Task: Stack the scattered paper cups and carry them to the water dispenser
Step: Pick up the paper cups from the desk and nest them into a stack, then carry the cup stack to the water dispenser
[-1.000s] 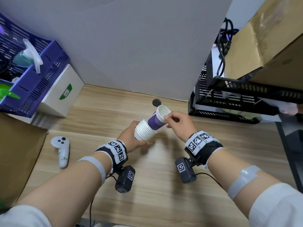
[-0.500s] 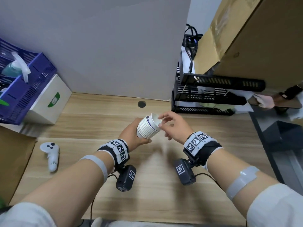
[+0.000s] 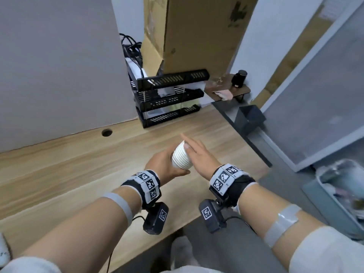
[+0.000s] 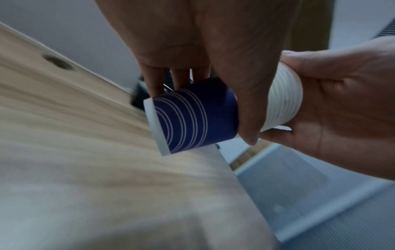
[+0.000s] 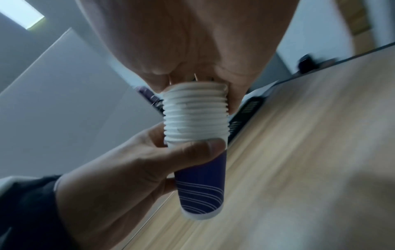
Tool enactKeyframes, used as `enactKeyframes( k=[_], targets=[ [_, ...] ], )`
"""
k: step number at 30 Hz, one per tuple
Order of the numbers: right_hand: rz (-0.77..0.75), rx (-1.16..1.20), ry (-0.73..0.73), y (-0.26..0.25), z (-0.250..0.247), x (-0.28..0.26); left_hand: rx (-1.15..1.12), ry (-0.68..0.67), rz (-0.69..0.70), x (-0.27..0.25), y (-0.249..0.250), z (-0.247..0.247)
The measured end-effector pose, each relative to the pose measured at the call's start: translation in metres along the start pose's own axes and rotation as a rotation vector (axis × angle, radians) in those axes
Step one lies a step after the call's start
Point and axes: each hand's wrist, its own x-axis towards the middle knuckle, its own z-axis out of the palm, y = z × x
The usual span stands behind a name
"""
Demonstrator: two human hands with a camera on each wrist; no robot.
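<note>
1. The top cup, sticking out of the cup stack (image 3: 181,157) a second ago, now sits fully nested in it.
2. The right hand (image 3: 199,154) no longer pinches the cup's rim; its flat palm now covers the stack's mouth, fingers straight.

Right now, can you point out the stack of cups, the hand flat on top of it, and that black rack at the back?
stack of cups (image 3: 180,157), head view, on the white rims.
right hand (image 3: 199,154), head view, on its back.
black rack (image 3: 167,99), head view, on the middle tier's front.
</note>
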Motion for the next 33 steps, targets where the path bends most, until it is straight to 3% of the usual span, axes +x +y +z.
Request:
enactKeyframes(
  k=[6, 11, 14, 21, 26, 29, 33],
  targets=[
    [0.187, 0.124, 0.263, 0.053, -0.067, -0.113, -0.046, -0.295, 0.137, -0.025, 0.08, 0.098],
    [0.36, 0.36, 0.65, 0.11, -0.113, -0.22, -0.092, -0.39, 0.29, -0.044, 0.165, 0.171],
    [0.429, 0.475, 0.741, 0.141, -0.131, -0.28, -0.095, -0.496, 0.373, -0.062, 0.211, 0.224],
    [0.505, 0.578, 1.009, 0.211, -0.183, -0.393, -0.02, -0.771, 0.422, -0.123, 0.302, 0.352],
    [0.611, 0.489, 1.177, 0.265, -0.229, -0.472, -0.024, -0.965, 0.512, -0.145, 0.346, 0.443],
    [0.681, 0.485, 1.312, 0.303, -0.251, -0.516, 0.026, -1.004, 0.492, -0.143, 0.355, 0.499],
    [0.862, 0.466, 1.505, 0.359, -0.272, -0.569, -0.007, -0.944, 0.386, -0.144, 0.372, 0.563]
  ],
)
